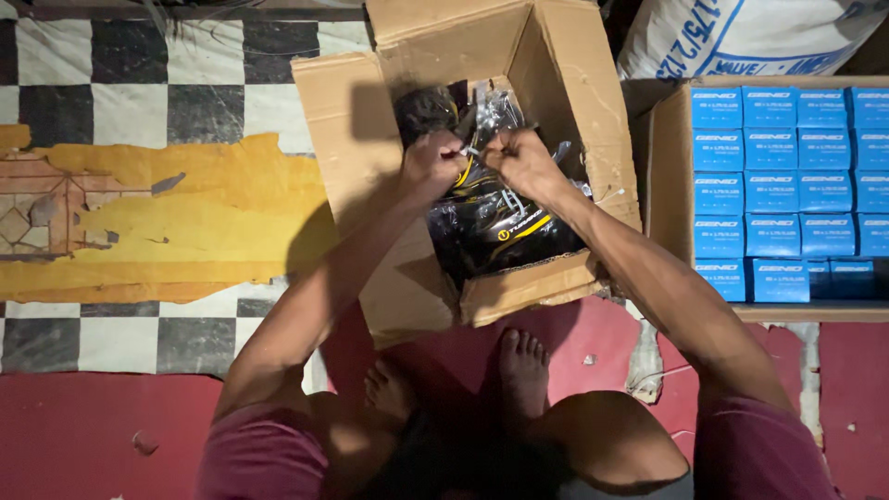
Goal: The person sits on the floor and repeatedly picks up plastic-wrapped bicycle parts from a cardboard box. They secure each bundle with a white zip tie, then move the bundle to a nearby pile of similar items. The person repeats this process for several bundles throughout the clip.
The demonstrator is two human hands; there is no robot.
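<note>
We grip a clear plastic bag of black parts with left hand and right hand, inside the open cardboard box; flaps crowd us, blue cartons at three o'clock.

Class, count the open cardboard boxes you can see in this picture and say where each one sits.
2. One open cardboard box sits on the floor in front of the person, both hands inside it. The second, at the right edge, holds rows of small blue cartons. More may lie out of frame.
</note>
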